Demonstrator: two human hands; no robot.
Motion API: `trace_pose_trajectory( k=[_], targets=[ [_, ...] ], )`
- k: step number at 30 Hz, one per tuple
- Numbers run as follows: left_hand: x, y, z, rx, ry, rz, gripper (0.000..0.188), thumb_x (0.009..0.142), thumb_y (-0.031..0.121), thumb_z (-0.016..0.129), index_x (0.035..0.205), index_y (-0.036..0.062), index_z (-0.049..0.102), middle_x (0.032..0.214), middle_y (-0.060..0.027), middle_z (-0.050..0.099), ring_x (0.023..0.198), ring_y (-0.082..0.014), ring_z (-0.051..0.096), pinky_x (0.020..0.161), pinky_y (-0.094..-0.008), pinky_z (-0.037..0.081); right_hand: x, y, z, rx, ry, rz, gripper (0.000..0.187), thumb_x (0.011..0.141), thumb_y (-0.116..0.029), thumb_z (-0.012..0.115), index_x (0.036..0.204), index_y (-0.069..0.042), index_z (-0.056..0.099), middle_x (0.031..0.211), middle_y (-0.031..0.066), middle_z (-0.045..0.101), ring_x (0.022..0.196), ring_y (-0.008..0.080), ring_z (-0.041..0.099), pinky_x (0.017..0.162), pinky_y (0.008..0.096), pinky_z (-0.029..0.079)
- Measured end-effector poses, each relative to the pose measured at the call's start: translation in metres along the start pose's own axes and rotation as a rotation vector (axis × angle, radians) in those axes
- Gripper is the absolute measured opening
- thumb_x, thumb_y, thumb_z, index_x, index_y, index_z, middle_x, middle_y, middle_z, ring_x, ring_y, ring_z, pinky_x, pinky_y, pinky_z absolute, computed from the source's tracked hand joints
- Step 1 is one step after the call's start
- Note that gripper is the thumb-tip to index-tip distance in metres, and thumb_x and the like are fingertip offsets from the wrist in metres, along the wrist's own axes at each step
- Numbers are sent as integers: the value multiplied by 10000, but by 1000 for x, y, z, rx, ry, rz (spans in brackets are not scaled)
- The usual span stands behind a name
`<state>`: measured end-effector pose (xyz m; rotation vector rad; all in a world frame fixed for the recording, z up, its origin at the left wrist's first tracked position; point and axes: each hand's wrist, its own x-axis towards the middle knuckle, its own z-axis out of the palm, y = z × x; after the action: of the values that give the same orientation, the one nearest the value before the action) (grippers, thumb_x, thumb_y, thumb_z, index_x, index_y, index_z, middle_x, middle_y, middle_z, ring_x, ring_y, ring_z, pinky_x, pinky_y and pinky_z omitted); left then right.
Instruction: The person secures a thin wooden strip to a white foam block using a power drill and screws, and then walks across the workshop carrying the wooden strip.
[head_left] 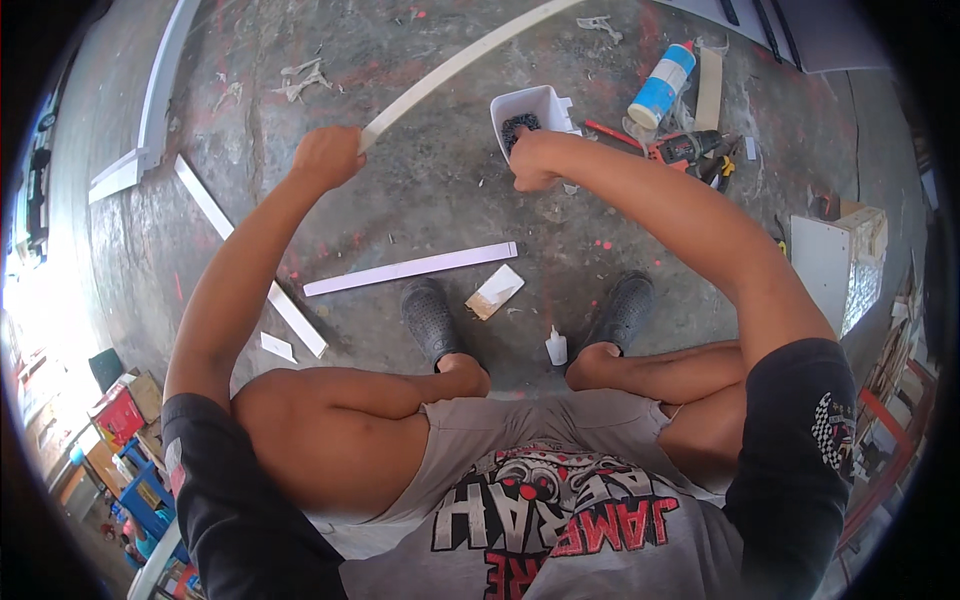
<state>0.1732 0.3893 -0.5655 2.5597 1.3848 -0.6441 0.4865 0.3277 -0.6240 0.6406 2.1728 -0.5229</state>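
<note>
My left hand (330, 158) is closed around the near end of a long, pale wooden strip (440, 75), which runs away to the far right past the top of the view. My right hand (537, 158) dips its fingers into a white plastic tub (540, 100). Small dark pieces, which look like screws (518, 126), lie heaped inside that tub. The right fingertips are down among them, bunched together, and what they pinch, if anything, is hidden.
A white strip (410, 268) and another slanted strip (205, 198) lie on the concrete floor. Right of the tub are a blue-white cartridge (662, 85), a drill (685, 148) and pliers (724, 172). A small white bottle (556, 346) and a scrap block (495, 292) sit between my feet.
</note>
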Motion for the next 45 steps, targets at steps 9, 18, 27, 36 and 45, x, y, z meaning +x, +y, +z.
trace_pose_trajectory(
  k=[9, 18, 27, 36, 45],
  targets=[
    [-36, -26, 56, -80, -166, -168, 367, 862, 372, 688, 988, 31, 735, 981, -224, 732, 927, -401, 714, 836, -502, 563, -2, -3, -1, 134, 60, 89, 389, 814, -183, 570, 1074, 49, 743, 1126, 259, 711, 1073, 438, 672, 956, 521, 496],
    [-75, 5, 104, -263, -433, -296, 511, 882, 500, 686, 1063, 25, 735, 1138, -221, 713, 1102, -388, 679, 954, -487, 522, -8, -4, -9, 193, -5, 123, 483, 898, -338, 515, 1035, 69, 737, 1125, 270, 693, 1109, 409, 634, 949, 480, 517],
    [-72, -17, 94, -294, -449, -331, 524, 844, 493, 740, 1084, 28, 738, 1122, -217, 716, 1101, -371, 681, 931, -468, 534, -45, -15, -15, 307, 310, 358, 372, 856, -218, 676, 1105, 54, 720, 1285, 278, 604, 1140, 375, 640, 964, 425, 535],
    [-129, -47, 123, -195, -396, -322, 506, 837, 483, 760, 1130, 73, 706, 1055, -189, 731, 1016, -370, 705, 893, -476, 543, -41, 21, 30, 277, 669, 440, 218, 890, -143, 603, 949, 49, 687, 1091, 221, 602, 1018, 368, 658, 895, 451, 556],
    [-150, -55, 146, -23, -433, -39, 492, 848, 425, 749, 1122, 39, 616, 958, -189, 731, 950, -366, 717, 837, -482, 562, -77, 71, 10, 81, 885, 534, 311, 877, -183, 676, 1075, 46, 603, 1126, 196, 576, 1050, 376, 631, 910, 467, 537]
  ],
)
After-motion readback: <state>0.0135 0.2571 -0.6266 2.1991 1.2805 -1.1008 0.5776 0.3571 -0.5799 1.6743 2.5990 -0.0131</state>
